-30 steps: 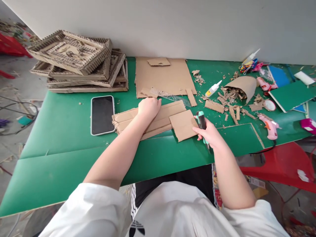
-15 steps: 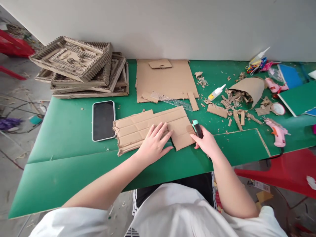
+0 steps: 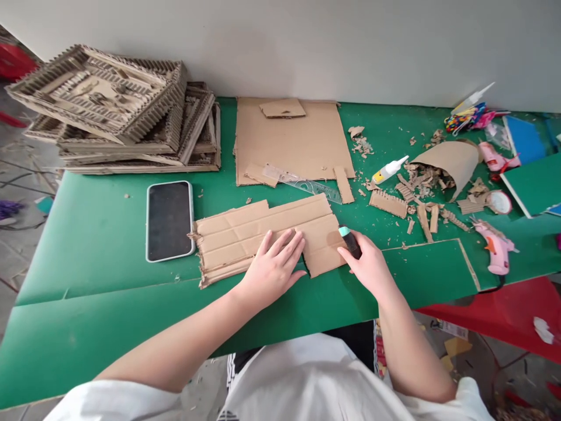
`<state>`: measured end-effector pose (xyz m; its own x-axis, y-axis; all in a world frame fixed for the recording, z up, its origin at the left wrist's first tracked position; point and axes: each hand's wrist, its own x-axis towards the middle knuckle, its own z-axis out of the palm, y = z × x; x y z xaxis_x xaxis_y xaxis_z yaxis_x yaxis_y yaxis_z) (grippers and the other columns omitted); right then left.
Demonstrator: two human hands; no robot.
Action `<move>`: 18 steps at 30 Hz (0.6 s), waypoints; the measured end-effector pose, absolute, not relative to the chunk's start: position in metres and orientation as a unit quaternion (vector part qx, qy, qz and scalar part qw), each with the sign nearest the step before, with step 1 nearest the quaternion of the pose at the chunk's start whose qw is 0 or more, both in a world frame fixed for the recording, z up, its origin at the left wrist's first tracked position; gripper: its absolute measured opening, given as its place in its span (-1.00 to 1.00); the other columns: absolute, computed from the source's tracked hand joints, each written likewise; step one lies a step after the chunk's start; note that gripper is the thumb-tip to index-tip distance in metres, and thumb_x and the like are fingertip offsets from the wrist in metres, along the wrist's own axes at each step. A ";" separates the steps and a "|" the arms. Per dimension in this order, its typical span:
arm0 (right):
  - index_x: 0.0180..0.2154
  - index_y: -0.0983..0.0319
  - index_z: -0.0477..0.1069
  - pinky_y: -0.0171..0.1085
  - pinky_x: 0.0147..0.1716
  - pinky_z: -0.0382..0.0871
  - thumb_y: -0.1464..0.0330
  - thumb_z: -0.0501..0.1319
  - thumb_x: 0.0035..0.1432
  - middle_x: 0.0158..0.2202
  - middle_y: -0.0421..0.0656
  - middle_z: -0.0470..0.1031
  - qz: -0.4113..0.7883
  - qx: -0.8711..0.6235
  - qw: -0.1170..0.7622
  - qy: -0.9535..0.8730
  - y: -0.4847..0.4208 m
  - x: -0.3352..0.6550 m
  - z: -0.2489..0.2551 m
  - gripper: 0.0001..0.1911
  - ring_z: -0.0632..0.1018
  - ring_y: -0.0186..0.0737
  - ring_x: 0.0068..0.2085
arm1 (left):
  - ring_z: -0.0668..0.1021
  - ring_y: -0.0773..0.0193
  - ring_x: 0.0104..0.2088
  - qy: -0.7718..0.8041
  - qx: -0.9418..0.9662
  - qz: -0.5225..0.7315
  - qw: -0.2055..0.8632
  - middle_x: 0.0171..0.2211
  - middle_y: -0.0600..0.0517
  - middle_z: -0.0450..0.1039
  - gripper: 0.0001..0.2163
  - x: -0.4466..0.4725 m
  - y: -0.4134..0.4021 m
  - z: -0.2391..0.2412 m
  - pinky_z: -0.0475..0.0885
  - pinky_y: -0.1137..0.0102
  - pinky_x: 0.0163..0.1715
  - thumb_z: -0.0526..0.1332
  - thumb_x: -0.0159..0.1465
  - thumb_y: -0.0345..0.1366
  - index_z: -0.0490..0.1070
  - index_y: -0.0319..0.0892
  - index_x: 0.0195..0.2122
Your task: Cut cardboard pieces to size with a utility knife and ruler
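My left hand (image 3: 272,267) lies flat with fingers spread on the near edge of a long corrugated cardboard piece (image 3: 236,234) on the green table (image 3: 100,245). A smaller cardboard square (image 3: 322,248) overlaps its right end. My right hand (image 3: 370,266) is closed around a utility knife (image 3: 349,241) with a black body and mint-green end, held at the right edge of that square.
A phone (image 3: 169,220) lies face up left of the cardboard. Stacked cardboard frames (image 3: 114,117) sit at the back left, a large cardboard sheet (image 3: 291,137) and clear ruler (image 3: 302,181) behind. Glue bottle (image 3: 388,169), scraps (image 3: 421,193) and a pink glue gun (image 3: 495,248) lie right.
My left hand came off the top of the long cardboard piece and now lies flat on its near edge. The small square was drawn over the long piece. The knife hand shifted slightly left.
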<state>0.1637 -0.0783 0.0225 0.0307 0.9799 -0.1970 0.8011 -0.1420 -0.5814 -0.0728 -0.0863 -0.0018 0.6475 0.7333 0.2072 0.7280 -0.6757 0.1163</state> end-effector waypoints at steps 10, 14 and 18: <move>0.18 0.13 0.22 -0.13 0.10 0.32 0.21 0.11 0.18 0.14 -0.11 0.37 0.340 -0.625 0.125 -0.692 -0.063 0.172 0.024 -0.48 0.41 -0.10 0.13 | 0.35 -0.03 0.16 0.408 0.902 0.137 0.023 0.19 -0.11 0.26 -0.57 -0.073 -0.084 0.001 0.14 0.00 0.18 0.02 0.35 -0.18 0.26 -0.31 0.16; 0.24 0.08 0.11 -0.10 0.09 0.33 0.22 0.10 0.20 0.17 -0.15 0.34 0.350 -0.609 0.104 -0.704 -0.059 0.172 0.027 -0.42 0.41 -0.11 0.13 | 0.37 -0.01 0.14 0.412 0.898 0.150 0.029 0.16 -0.11 0.30 -0.60 -0.072 -0.083 0.001 0.10 0.03 0.21 0.06 0.33 -0.20 0.29 -0.29 0.14; 0.27 0.07 0.04 -0.08 -0.03 0.43 0.25 0.12 0.19 0.06 -0.10 0.45 0.332 -0.608 0.068 -0.718 -0.056 0.169 0.028 -0.37 0.50 -0.04 0.03 | 0.39 0.02 0.13 0.417 0.894 0.158 0.040 0.14 -0.12 0.33 -0.59 -0.072 -0.081 0.002 0.07 0.06 0.24 0.09 0.31 -0.23 0.28 -0.28 0.15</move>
